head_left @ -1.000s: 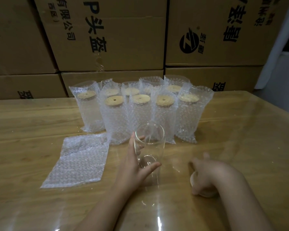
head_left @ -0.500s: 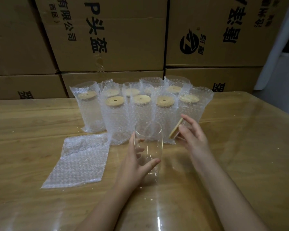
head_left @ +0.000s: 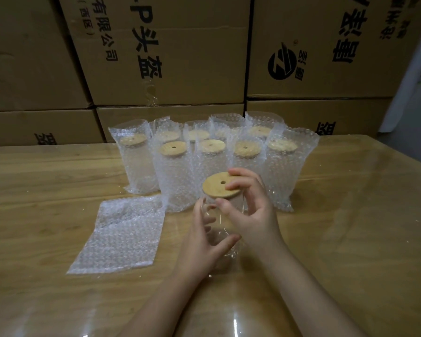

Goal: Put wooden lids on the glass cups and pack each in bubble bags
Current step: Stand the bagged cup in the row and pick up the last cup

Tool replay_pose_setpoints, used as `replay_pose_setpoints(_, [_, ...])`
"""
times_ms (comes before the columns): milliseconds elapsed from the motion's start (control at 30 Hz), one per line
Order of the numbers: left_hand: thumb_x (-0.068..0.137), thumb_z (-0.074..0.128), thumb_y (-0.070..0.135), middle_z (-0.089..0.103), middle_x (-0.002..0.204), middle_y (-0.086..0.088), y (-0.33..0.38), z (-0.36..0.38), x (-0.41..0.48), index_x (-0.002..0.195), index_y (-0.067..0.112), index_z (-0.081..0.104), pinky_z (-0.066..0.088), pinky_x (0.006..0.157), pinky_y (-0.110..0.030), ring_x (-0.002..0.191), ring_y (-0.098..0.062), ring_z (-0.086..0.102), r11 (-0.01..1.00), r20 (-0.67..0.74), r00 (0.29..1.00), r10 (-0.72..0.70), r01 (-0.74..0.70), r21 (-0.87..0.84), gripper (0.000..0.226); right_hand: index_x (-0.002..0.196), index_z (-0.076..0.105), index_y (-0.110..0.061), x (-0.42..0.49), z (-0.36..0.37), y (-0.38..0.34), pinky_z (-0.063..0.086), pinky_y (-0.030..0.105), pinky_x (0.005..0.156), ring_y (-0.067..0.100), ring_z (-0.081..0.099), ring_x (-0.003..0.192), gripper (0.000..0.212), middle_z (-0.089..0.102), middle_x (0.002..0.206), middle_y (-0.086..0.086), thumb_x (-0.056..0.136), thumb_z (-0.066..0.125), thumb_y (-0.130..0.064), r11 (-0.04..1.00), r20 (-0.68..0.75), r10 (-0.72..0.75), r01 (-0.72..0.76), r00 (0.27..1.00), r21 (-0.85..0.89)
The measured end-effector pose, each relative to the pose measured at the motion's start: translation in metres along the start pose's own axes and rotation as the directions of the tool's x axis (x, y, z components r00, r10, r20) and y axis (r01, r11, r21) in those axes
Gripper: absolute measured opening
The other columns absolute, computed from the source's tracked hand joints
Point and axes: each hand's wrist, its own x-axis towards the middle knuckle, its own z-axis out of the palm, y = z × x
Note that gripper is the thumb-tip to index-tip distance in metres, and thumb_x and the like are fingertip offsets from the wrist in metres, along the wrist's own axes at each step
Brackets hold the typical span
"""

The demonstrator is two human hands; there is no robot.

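A clear glass cup stands upright on the table in front of me. My left hand grips its side, thumb in front and fingers behind. A round wooden lid with a small centre hole lies on the cup's rim, slightly tilted. My right hand holds the lid's right edge between thumb and fingers. A flat empty bubble bag lies on the table to the left of the cup.
Several lidded cups in bubble bags stand in two rows just behind the cup. Stacked cardboard boxes wall off the back. The wooden table has a glossy clear cover; its right edge runs near a white wall.
My right hand picked the wooden lid off the table at the right, carried it up and leftward, and set it on the cup's rim. My left hand kept its grip on the cup.
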Motion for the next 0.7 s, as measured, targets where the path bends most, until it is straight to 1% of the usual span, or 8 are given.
replay_pose_setpoints(67, [0.063, 0.068, 0.076, 0.044, 0.129, 0.032, 0.001, 0.000, 0.000, 0.147, 0.039, 0.013, 0.055, 0.087, -0.029, 0.113, -0.001, 0.056, 1.000, 0.005, 1.000, 0.009, -0.009, 0.011, 0.107, 0.094, 0.059, -0.033, 0.001, 0.001, 0.006, 0.040, 0.033, 0.105, 0.014, 0.049, 0.126, 0.021, 0.055, 0.122, -0.006, 0.077, 0.068, -0.029, 0.996, 0.023, -0.028, 0.030, 0.999, -0.087])
replay_pose_setpoints(167, [0.063, 0.068, 0.075, 0.045, 0.132, 0.027, 0.001, 0.000, -0.001, 0.147, 0.038, 0.013, 0.056, 0.086, -0.032, 0.114, -0.004, 0.057, 1.000, 0.009, 1.000, -0.003, 0.003, 0.010, 0.107, 0.100, 0.059, -0.028, 0.000, 0.000, 0.014, 0.035, 0.022, 0.107, 0.010, 0.044, 0.132, 0.020, 0.058, 0.122, -0.006, 0.081, 0.065, -0.028, 0.993, 0.058, -0.029, 0.036, 0.998, -0.110])
replay_pose_setpoints(267, [0.064, 0.068, 0.073, 0.045, 0.133, 0.027, 0.002, 0.000, -0.001, 0.147, 0.039, 0.012, 0.056, 0.087, -0.035, 0.115, -0.006, 0.057, 1.000, 0.015, 1.000, -0.007, 0.007, 0.011, 0.106, 0.102, 0.060, -0.022, -0.001, 0.002, 0.021, 0.037, 0.023, 0.105, 0.014, 0.047, 0.129, 0.019, 0.057, 0.122, -0.001, 0.084, 0.064, -0.026, 0.987, 0.043, -0.089, 0.093, 0.995, -0.129])
replay_pose_setpoints(333, [0.067, 0.071, 0.068, 0.044, 0.134, 0.026, 0.003, -0.001, -0.001, 0.148, 0.036, 0.013, 0.055, 0.089, -0.038, 0.120, -0.007, 0.055, 1.000, 0.025, 1.000, -0.008, 0.008, -0.005, 0.104, 0.103, 0.060, -0.023, -0.001, 0.003, 0.024, 0.038, 0.023, 0.102, 0.013, 0.050, 0.125, 0.018, 0.056, 0.121, -0.001, 0.085, 0.063, -0.026, 0.981, 0.027, -0.125, 0.128, 0.992, -0.143])
replay_pose_setpoints(400, [0.074, 0.072, 0.057, 0.045, 0.140, 0.019, 0.003, -0.002, -0.001, 0.150, 0.029, 0.016, 0.050, 0.097, -0.042, 0.128, -0.008, 0.049, 1.000, 0.017, 1.000, 0.017, -0.017, 0.010, 0.098, 0.106, 0.057, -0.023, -0.002, 0.003, 0.027, 0.039, 0.022, 0.101, 0.012, 0.051, 0.122, 0.020, 0.055, 0.122, -0.001, 0.087, 0.061, -0.028, 0.972, 0.022, -0.155, 0.156, 0.988, -0.177])
replay_pose_setpoints(467, [0.079, 0.070, 0.047, 0.045, 0.140, 0.020, 0.005, -0.003, -0.001, 0.150, 0.024, 0.019, 0.043, 0.104, -0.040, 0.132, -0.004, 0.044, 0.997, 0.000, 0.998, 0.059, -0.059, 0.041, 0.090, 0.108, 0.055, -0.021, -0.003, 0.003, 0.030, 0.038, 0.022, 0.101, 0.012, 0.051, 0.121, 0.022, 0.053, 0.123, 0.000, 0.087, 0.060, -0.028, 0.955, 0.028, -0.192, 0.193, 0.981, -0.224])
replay_pose_setpoints(600, [0.084, 0.061, 0.036, 0.048, 0.141, 0.020, 0.012, -0.006, -0.003, 0.147, 0.026, 0.029, 0.040, 0.108, -0.032, 0.133, -0.005, 0.043, 0.989, -0.003, 0.998, 0.068, -0.068, -0.135, 0.071, 0.111, 0.052, -0.019, -0.001, 0.002, 0.034, 0.039, 0.020, 0.100, 0.011, 0.050, 0.117, 0.027, 0.051, 0.122, 0.002, 0.087, 0.061, -0.028, 0.899, 0.069, -0.292, 0.298, 0.954, -0.321])
replay_pose_setpoints(700, [0.084, 0.053, 0.044, 0.054, 0.137, 0.006, 0.024, -0.009, 0.000, 0.141, 0.018, 0.041, 0.041, 0.108, -0.034, 0.128, -0.010, 0.050, 0.965, -0.135, 0.990, 0.044, -0.077, -0.250, 0.064, 0.113, 0.049, -0.018, 0.001, 0.001, 0.035, 0.045, 0.026, 0.096, 0.015, 0.052, 0.113, 0.029, 0.051, 0.123, 0.001, 0.088, 0.059, -0.028, 0.844, 0.117, -0.354, 0.371, 0.928, -0.388])
